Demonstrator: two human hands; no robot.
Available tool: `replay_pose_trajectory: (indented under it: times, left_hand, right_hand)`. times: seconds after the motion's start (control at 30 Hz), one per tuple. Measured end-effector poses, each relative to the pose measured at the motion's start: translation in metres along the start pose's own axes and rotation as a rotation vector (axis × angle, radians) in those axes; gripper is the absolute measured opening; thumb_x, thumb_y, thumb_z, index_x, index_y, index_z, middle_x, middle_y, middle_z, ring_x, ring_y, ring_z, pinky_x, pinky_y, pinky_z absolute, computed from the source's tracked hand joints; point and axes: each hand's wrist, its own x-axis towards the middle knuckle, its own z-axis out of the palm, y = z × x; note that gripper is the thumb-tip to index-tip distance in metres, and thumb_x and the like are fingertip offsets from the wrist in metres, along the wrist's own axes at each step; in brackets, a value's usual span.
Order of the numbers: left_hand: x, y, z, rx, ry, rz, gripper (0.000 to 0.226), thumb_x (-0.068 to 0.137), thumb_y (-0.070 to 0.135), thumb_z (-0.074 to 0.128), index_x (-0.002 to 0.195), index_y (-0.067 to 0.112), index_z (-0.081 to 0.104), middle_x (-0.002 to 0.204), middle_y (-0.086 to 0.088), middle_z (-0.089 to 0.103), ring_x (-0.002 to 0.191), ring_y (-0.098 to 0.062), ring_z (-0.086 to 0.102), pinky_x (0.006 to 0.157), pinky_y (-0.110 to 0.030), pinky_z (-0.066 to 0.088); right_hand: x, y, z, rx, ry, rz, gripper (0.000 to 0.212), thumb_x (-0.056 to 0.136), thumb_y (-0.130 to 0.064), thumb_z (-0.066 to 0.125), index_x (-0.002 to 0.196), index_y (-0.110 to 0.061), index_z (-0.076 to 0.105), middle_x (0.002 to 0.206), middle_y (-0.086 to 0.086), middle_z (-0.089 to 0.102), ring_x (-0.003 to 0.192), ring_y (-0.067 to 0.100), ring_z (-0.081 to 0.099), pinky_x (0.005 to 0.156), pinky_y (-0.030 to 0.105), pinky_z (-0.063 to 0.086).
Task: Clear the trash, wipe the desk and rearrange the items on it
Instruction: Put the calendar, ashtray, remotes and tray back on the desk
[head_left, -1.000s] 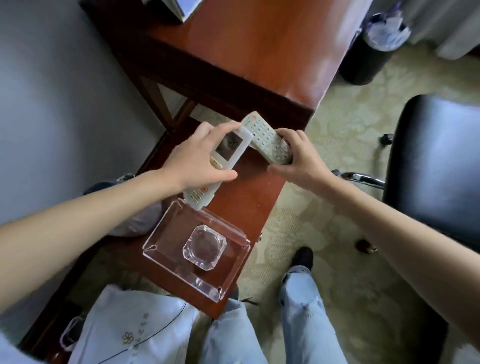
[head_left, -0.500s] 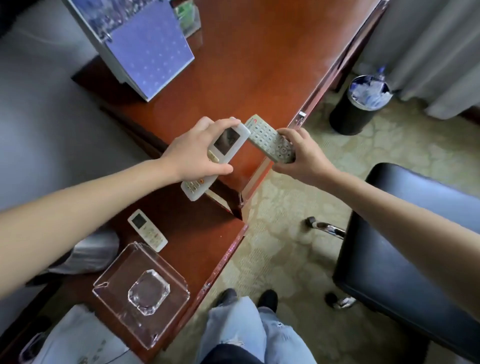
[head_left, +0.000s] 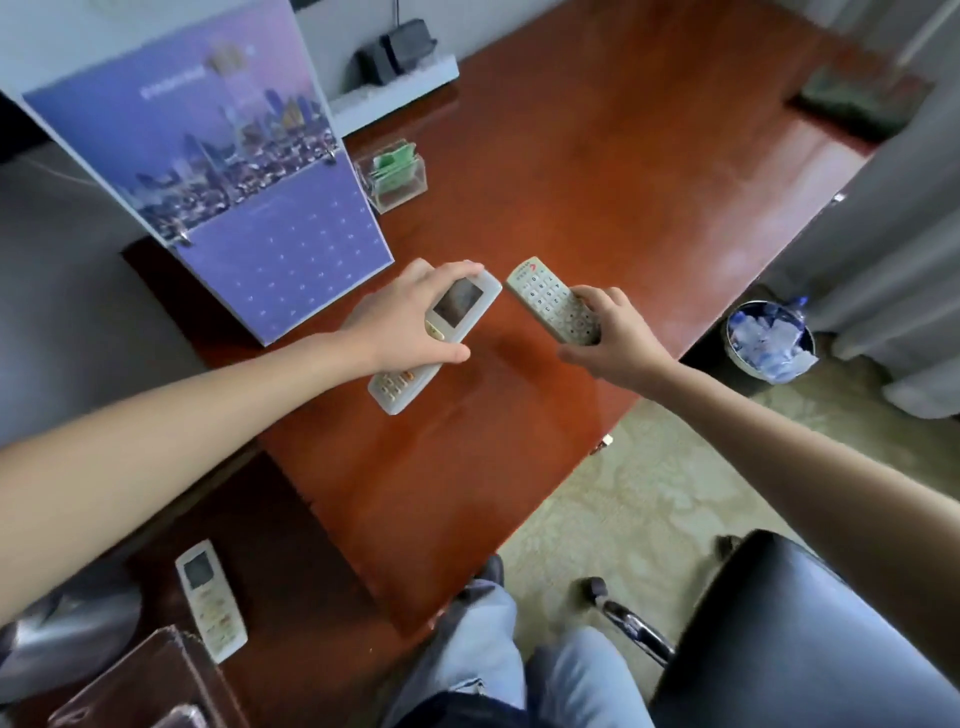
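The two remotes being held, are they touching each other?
Apart. The head view shows a strip of desk between the white remote and the grey remote.

Left hand (head_left: 400, 317) grips white screen remote (head_left: 434, 340) above red-brown surface (head_left: 597, 171). Right hand (head_left: 615, 340) grips grey keypad remote (head_left: 553, 301) just beside it. Purple calendar (head_left: 244, 171) stands at surface's left. Third remote (head_left: 210, 600) lies on lower ledge. Trash bin (head_left: 769, 340) on floor at right.

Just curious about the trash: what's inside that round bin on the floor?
The bin holds crumpled clear plastic up to its rim; a blue-capped bottle sticks out. Anything beneath is covered.
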Motion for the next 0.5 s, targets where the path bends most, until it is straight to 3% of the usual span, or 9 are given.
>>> replay_pose_trajectory:
  times: [0.1, 0.23, 0.33, 0.5]
  left_hand:
    - [0.043, -0.002, -0.011, 0.01, 0.018, -0.039, 0.081, 0.072, 0.04, 0.073, 0.136, 0.048, 0.025, 0.117, 0.007, 0.039, 0.092, -0.01, 0.05, 0.069, -0.027, 0.041]
    - [0.095, -0.01, -0.014, -0.036, 0.05, -0.125, 0.082, 0.071, 0.041, 0.074, 0.135, 0.049, 0.025, 0.12, 0.006, 0.041, 0.1, -0.013, 0.052, 0.074, -0.03, 0.047]
    - [0.129, -0.012, -0.008, -0.062, 0.09, -0.223, 0.081, 0.069, 0.043, 0.074, 0.134, 0.05, 0.025, 0.124, 0.005, 0.043, 0.104, -0.015, 0.053, 0.079, -0.035, 0.049]
    - [0.202, -0.018, -0.001, -0.217, 0.226, -0.496, 0.08, 0.066, 0.042, 0.074, 0.132, 0.049, 0.028, 0.128, 0.001, 0.044, 0.109, -0.02, 0.052, 0.091, -0.043, 0.047]
  right_hand:
    - [0.049, 0.009, -0.018, -0.032, -0.027, -0.042, 0.073, 0.074, -0.024, 0.075, 0.137, -0.015, 0.037, 0.107, 0.001, 0.037, 0.094, 0.013, 0.045, 0.053, 0.013, 0.046]
    - [0.118, 0.026, -0.037, -0.093, -0.131, -0.096, 0.073, 0.075, -0.023, 0.074, 0.137, -0.014, 0.036, 0.111, 0.008, 0.04, 0.096, 0.015, 0.044, 0.076, 0.028, 0.046]
    - [0.172, 0.041, -0.048, -0.156, -0.205, -0.147, 0.073, 0.076, -0.025, 0.073, 0.138, -0.015, 0.035, 0.114, 0.01, 0.042, 0.101, 0.018, 0.045, 0.084, 0.029, 0.044]
    - [0.289, 0.056, -0.063, -0.18, -0.359, -0.263, 0.073, 0.076, -0.023, 0.073, 0.138, -0.015, 0.036, 0.116, 0.009, 0.042, 0.107, 0.02, 0.044, 0.086, 0.025, 0.038]
